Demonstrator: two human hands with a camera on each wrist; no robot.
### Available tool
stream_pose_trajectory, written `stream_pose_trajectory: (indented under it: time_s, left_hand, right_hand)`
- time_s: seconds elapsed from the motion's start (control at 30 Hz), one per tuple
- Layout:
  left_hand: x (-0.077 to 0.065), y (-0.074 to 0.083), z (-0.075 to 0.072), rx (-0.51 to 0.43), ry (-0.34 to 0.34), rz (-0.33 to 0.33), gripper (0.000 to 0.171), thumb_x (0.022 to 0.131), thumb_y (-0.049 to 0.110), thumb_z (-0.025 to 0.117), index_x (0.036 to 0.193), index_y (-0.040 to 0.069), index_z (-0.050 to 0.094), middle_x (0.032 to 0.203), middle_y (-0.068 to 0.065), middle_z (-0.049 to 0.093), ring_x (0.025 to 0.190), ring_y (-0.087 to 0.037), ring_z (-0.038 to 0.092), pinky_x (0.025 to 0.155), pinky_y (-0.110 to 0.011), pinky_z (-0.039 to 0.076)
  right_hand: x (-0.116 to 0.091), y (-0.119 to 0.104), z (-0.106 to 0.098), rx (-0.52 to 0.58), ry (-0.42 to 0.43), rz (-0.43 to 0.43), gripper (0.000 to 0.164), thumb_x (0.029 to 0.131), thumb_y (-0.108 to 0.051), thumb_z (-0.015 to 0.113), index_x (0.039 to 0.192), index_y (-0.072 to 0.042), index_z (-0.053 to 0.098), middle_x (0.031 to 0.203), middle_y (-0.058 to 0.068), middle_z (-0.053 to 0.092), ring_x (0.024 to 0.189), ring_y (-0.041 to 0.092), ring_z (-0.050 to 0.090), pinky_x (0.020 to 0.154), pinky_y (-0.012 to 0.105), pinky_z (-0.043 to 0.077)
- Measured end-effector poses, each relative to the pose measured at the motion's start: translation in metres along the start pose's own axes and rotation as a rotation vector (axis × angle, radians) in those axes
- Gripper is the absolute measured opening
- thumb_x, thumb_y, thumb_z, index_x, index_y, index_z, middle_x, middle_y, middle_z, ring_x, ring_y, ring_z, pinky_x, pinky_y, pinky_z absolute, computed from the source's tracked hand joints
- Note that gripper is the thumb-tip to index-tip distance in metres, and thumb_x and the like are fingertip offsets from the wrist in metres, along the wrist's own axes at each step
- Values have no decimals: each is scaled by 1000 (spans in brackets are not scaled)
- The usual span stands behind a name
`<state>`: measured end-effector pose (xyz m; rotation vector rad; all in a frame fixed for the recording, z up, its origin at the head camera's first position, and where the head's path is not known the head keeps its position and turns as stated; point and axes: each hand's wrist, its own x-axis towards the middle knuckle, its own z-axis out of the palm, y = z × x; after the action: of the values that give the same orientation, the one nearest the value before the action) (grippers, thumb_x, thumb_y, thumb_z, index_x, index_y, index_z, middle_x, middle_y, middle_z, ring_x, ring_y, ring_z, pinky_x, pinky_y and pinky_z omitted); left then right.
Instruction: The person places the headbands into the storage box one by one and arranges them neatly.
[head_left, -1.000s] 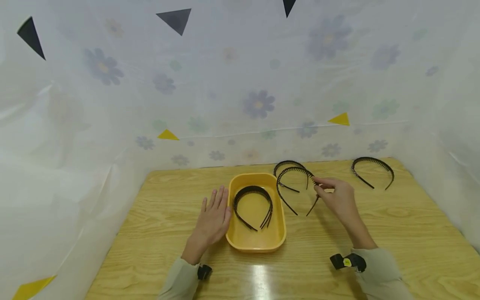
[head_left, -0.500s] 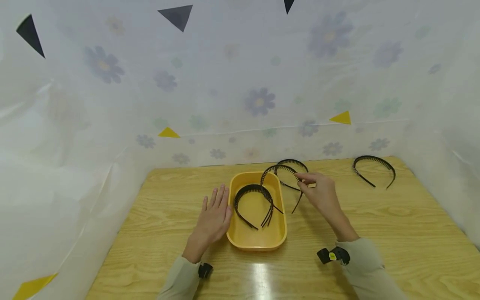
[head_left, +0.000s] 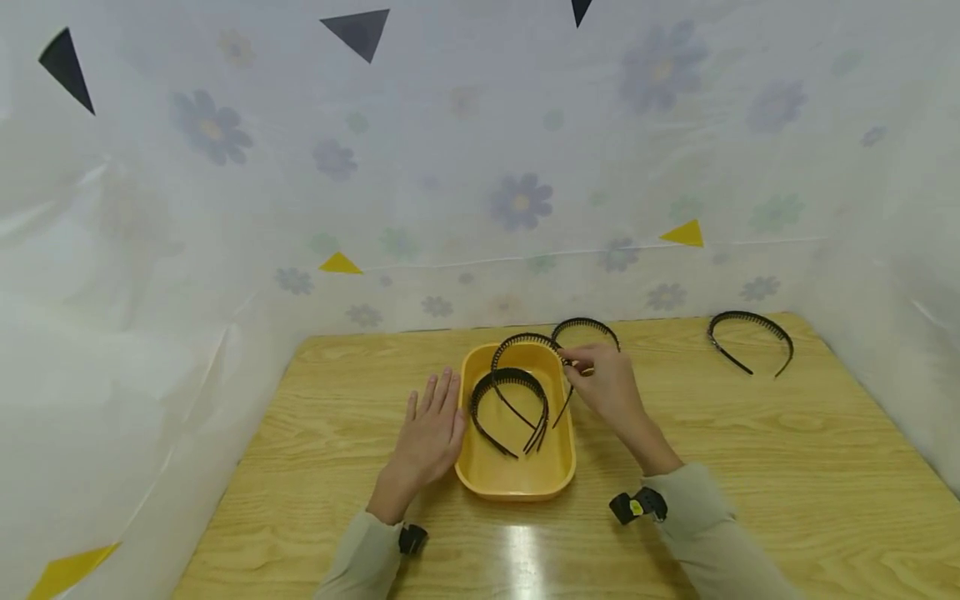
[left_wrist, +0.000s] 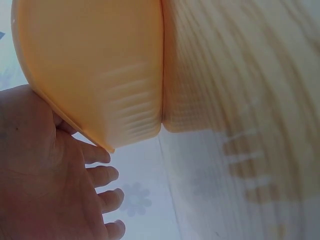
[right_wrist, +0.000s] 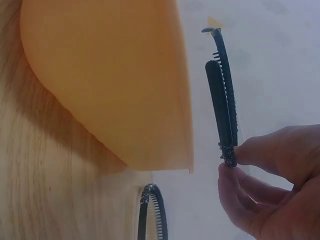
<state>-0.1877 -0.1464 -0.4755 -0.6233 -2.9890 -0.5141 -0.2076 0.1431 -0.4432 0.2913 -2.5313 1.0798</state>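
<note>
My right hand [head_left: 606, 389] pinches a black toothed headband [head_left: 522, 337] by its right side, thumb against fingers, and holds it over the right part of the yellow plastic tray [head_left: 517, 492]. In the right wrist view the held headband [right_wrist: 218, 100] hangs above the tray's rim, seen edge-on. Inside the tray lie nested black headbands [head_left: 480, 392], their open ends toward me. My left hand [head_left: 423, 437] rests along the tray's left side with straight fingers. The left wrist view shows the hand [left_wrist: 60, 170] at the rim of the tray [left_wrist: 100, 65].
Behind my right hand another black headband [head_left: 585, 322] lies on the wooden table [head_left: 345, 400], partly covered. One more headband [head_left: 750, 317] lies at the table's back right. A white flowered sheet [head_left: 420, 208] encloses the back and sides.
My right hand has moved left, carrying the pinched headband from beside the tray to over it. The left hand stays at the tray's side.
</note>
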Motion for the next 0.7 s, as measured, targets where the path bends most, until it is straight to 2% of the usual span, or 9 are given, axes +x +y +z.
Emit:
stream_pose_trajectory:
  time_s: [0.1, 0.23, 0.33, 0.6, 0.7]
  left_hand:
    - [0, 0, -1, 4, -8, -4, 58, 113, 27, 31, 164, 4, 17, 171, -13, 12, 157, -33, 7, 123, -59, 9]
    - [1, -1, -1, 9, -12, -3, 59, 113, 27, 31, 164, 4, 16, 171, -14, 13, 157, -33, 7, 123, -60, 10]
    - [1, -1, 0, 8, -9, -1, 59, 113, 27, 32, 164, 2, 17, 170, -15, 14, 157, -34, 8, 123, -60, 10]
    - [0, 0, -1, 4, -6, 4, 58, 112, 27, 30, 164, 2, 18, 170, -15, 13, 157, -35, 8, 123, -61, 10]
    - [0, 1, -1, -12, -2, 10, 59, 112, 27, 30, 163, 1, 19, 170, -16, 14, 156, -36, 9, 122, -62, 10]
  right_hand:
    - [1, -3, 8, -20, -13, -10, 25, 89, 2, 75, 114, 0, 79, 109, 22, 72, 80, 29, 71, 61, 36, 58]
    - [2, -5, 17, -37, -40, -27, 25, 88, 3, 75, 113, 1, 79, 107, 22, 73, 75, 25, 69, 47, 26, 43]
    - [3, -6, 23, -41, -60, -34, 25, 88, 4, 75, 112, 2, 78, 107, 22, 73, 72, 23, 68, 42, 22, 35]
    - [3, -11, 34, -112, -96, -54, 25, 87, 5, 75, 112, 2, 78, 105, 20, 72, 79, 27, 71, 53, 28, 53]
    - [3, -12, 37, -131, -116, -54, 24, 88, 4, 75, 112, 2, 79, 104, 19, 73, 76, 25, 70, 56, 31, 55]
